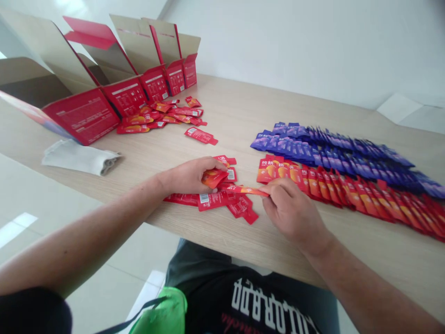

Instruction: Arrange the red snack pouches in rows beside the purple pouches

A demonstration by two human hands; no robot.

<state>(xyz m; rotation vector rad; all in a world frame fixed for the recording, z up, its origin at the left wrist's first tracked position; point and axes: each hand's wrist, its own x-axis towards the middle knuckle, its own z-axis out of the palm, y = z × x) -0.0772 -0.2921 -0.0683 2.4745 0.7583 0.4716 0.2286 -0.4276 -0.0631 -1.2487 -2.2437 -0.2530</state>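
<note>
My left hand is closed around a red sachet with an orange print, above a loose pile of red sachets. My right hand pinches the right end of another red-orange sachet, seen nearly edge-on. That sachet's left end reaches to the left fingers; whether they grip it too is hard to tell. Just beyond my right hand runs an overlapping row of red sachets. Behind it lie rows of purple sachets.
Several open red cartons stand along the left back of the table. A heap of red sachets lies before them, with one single sachet apart. A folded white cloth lies at the left edge. White paper is at the back right.
</note>
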